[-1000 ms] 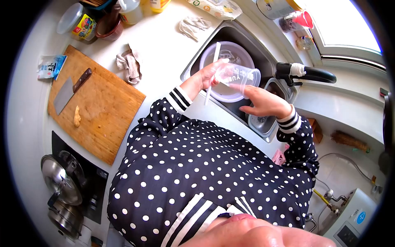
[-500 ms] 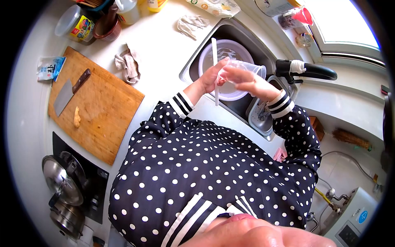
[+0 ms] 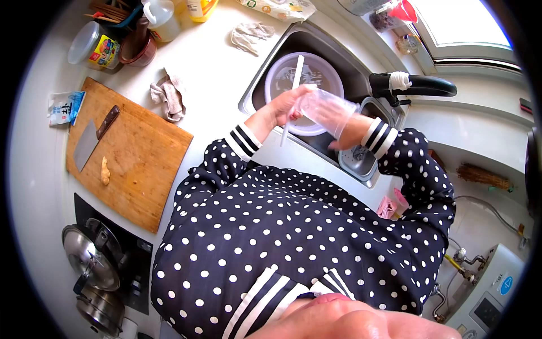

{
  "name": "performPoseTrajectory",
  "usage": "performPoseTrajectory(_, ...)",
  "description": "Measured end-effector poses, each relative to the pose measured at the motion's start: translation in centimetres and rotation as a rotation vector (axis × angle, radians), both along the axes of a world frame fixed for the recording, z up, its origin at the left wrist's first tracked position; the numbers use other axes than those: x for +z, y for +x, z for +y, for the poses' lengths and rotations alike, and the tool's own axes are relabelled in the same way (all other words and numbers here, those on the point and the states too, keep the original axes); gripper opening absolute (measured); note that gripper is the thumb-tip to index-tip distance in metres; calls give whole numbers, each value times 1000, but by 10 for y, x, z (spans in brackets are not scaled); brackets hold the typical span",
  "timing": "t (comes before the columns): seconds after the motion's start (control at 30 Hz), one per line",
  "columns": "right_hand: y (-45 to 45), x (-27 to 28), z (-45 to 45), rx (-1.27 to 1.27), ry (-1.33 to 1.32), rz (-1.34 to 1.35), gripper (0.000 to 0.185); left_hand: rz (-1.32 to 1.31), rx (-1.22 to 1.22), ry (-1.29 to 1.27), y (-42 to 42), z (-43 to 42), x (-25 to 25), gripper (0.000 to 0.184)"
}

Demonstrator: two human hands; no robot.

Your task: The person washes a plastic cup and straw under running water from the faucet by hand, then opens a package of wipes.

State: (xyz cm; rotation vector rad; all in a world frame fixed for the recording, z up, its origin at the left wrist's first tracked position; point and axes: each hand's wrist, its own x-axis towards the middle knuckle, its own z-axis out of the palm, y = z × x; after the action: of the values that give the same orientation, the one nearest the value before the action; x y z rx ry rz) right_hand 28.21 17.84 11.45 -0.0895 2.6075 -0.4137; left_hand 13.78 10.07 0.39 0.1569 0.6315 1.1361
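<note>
A clear plastic cup (image 3: pixel 326 110) is held on its side, tilted, above the edge of the sink (image 3: pixel 353 76), its base toward the left hand (image 3: pixel 284 107) and its wide mouth toward the right hand (image 3: pixel 354 131). The left hand is closed around the base end, and a long white stick (image 3: pixel 297 73) runs through the same grip, its ends showing above and below the fingers. The right hand is at the cup's mouth; it is blurred, so I cannot tell whether its fingers are gripping the rim, inside the cup or just behind it. Behind the cup, a pale purple basin (image 3: pixel 333 73) holding water sits in the sink, with a smaller metal basket (image 3: pixel 357 164) beside it and a black faucet (image 3: pixel 423 85) at the right. On the counter left of the sink lie a pale cloth (image 3: pixel 251 37) and a crumpled greyish cloth (image 3: pixel 168 97). Farther left, a wooden cutting board (image 3: pixel 138 164) bears a cleaver (image 3: pixel 87 146) with a brown handle and a small knobbly yellowish piece (image 3: pixel 105 171), apart from each other. A blue and white packet (image 3: pixel 63 108) lies at the board's upper left corner. Nearer the body, a lidded steel pan (image 3: pixel 84 248) and a steel pot (image 3: pixel 100 311) stand by the black stove (image 3: pixel 135 271).
</note>
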Motion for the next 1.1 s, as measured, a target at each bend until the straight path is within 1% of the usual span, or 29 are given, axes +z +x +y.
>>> performPoseTrajectory(0.03, -3, -7, -8, -95, -92, -10, 82, -43, -7, 38, 0, 0, -5, 34)
performPoseTrajectory(0.1, -19, 15, -8, -393, -711, -114, 75, -132, -16, 114, 1, -1, -19, 35)
performPoseTrajectory(0.17, -7, -28, 5, -907, -1516, 31, 66, -153, 122, 98, -1, -2, -17, 33)
performPoseTrajectory(0.2, -14, -14, 4, -1042, -1853, 46, 59, -155, 165, 90, -2, 0, -18, 32)
performPoseTrajectory(0.23, -15, -9, 4, -1191, -2015, 80, 52, -155, 210, 86, -3, 2, -19, 32)
performPoseTrajectory(0.27, -16, -5, 5, -1188, -2040, 90, 50, -104, 239, 91, -6, 2, -21, 35)
performPoseTrajectory(0.3, -15, -2, 6, -1185, -2065, 101, 48, -116, 253, 89, -8, 1, -23, 36)
performPoseTrajectory(0.4, -13, -3, 12, -1200, -1768, 20, 52, -173, 261, 73, -10, -1, -25, 39)
performPoseTrajectory(0.5, -20, -24, 13, -1310, -1457, -113, 41, -178, 150, 81, 0, -5, -21, 39)
performPoseTrajectory(0.53, -37, -37, 21, -898, -1133, -316, 34, -204, 111, 54, 6, -5, -23, 38)
performPoseTrajectory(0.6, -33, -31, 15, -758, -875, -76, 33, -203, 157, 5, 11, -2, -24, 37)
performPoseTrajectory(0.63, -36, -35, 18, -590, -788, -83, 33, -202, 181, -21, 12, -2, -23, 36)
performPoseTrajectory(0.67, -40, -39, 22, -426, -706, -73, 33, -173, 151, -30, 11, -2, -22, 35)
performPoseTrajectory(0.7, -41, -38, 24, -345, -653, -66, 33, -176, 113, -19, 10, -1, -25, 35)
performPoseTrajectory(0.77, -45, -40, 25, -311, -615, -68, 33, -182, 38, -3, 9, -1, -34, 35)
performPoseTrajectory(0.8, -46, -42, 28, -314, -606, -70, 34, -187, 52, -91, 11, -3, -26, 36)
performPoseTrajectory(0.9, -46, -44, 32, -324, -615, -50, 34, -147, 136, -125, 8, -3, -19, 36)
performPoseTrajectory(0.93, -46, -44, 31, -321, -624, -35, 34, -155, 72, -77, 2, -3, -28, 38)
performPoseTrajectory(1.03, -48, -45, 33, -318, -599, -29, 34, -138, 62, -65, -1, -1, -29, 40)
performPoseTrajectory(1.07, -47, -47, 36, -329, -593, -31, 34, -173, 83, -86, 0, -1, -31, 40)
performPoseTrajectory(1.1, -46, -48, 38, -337, -591, -32, 34, -155, 83, -85, -1, 0, -29, 38)
